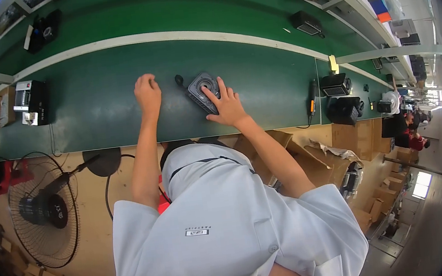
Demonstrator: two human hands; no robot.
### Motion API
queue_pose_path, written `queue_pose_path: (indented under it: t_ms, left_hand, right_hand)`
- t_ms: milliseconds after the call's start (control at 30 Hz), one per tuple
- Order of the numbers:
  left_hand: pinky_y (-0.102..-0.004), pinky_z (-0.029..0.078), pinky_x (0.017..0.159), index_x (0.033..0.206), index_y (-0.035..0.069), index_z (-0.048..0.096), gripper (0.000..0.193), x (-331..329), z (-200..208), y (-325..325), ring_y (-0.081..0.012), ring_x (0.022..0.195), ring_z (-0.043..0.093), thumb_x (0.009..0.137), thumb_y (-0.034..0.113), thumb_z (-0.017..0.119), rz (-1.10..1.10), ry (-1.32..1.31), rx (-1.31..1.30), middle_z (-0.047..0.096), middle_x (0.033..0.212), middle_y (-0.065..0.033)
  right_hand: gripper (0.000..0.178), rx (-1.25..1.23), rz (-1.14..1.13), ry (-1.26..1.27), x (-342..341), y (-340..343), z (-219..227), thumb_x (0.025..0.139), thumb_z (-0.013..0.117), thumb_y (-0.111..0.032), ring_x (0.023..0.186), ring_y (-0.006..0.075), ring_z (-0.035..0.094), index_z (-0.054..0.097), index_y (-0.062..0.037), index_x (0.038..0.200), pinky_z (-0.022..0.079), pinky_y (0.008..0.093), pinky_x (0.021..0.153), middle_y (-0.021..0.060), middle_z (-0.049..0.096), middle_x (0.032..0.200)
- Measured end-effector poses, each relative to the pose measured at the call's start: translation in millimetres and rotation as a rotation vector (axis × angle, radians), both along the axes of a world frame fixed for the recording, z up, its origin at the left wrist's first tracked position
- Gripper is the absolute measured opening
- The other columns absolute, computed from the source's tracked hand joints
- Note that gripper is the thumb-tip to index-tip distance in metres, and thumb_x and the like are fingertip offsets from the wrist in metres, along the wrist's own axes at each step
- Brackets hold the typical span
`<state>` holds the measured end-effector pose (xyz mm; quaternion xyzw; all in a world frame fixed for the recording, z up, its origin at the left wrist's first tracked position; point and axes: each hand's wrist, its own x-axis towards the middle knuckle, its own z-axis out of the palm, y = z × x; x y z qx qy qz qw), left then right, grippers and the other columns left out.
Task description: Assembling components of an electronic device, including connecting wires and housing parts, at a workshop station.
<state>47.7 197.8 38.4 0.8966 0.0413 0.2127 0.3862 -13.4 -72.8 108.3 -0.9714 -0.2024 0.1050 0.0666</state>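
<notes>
1. Your right hand [226, 106] lies spread flat on the dark grey square plastic unit with a round centre [204, 92], pinning it to the green work surface [101, 106].
2. Your left hand [147, 93] rests beside it, fingers curled together, empty.

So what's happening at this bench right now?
A person stands at a green workbench. The right hand lies on a dark grey square device, its fingers spread over the top. The left hand rests curled on the bare mat beside it. A floor fan stands below.
</notes>
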Motion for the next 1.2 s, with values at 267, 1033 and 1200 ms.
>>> queue_pose_path:
  t_ms: [267, 1033, 1200]
  left_hand:
    - [-0.0396, 0.048, 0.102, 0.142, 0.0, 0.048, 0.058, -62, -24, -33, -0.0237, 0.124, 0.057, 0.1, 0.039, 0.058, -0.224, 1.041, -1.065, 0.059, 0.135, -0.0153]
    - [-0.0472, 0.048, 0.095, 0.123, 0.004, 0.064, 0.045, -11, 44, -184, -0.0442, 0.11, 0.063, 0.097, 0.04, 0.055, -1.088, 0.549, 0.251, 0.067, 0.116, -0.0264]
    - [-0.0479, 0.05, 0.09, 0.118, 0.003, 0.066, 0.041, -10, 30, -180, -0.0446, 0.104, 0.064, 0.101, 0.035, 0.048, -1.099, 0.525, 0.281, 0.068, 0.111, -0.0251]
  right_hand:
    - [0.1, 0.061, -0.032, -0.056, -5, -1, -2, 0.067, 0.081, -0.051, 0.123, 0.044, 0.044, 0.032, -0.0387, 0.154, 0.042, 0.0501, 0.093, 0.0253, 0.018, 0.16]
    - [0.015, 0.609, -0.485, -0.025, -68, -95, -44, 0.08, 0.06, -0.009, 0.096, 0.0398, 0.065, 0.066, -0.0089, 0.094, 0.054, 0.0511, 0.078, 0.0161, 0.063, 0.098]
    - [0.026, 0.678, -0.549, -0.108, -72, -82, -39, 0.082, 0.062, -0.008, 0.093, 0.0409, 0.065, 0.062, -0.0102, 0.108, 0.054, 0.0519, 0.076, 0.0158, 0.06, 0.107]
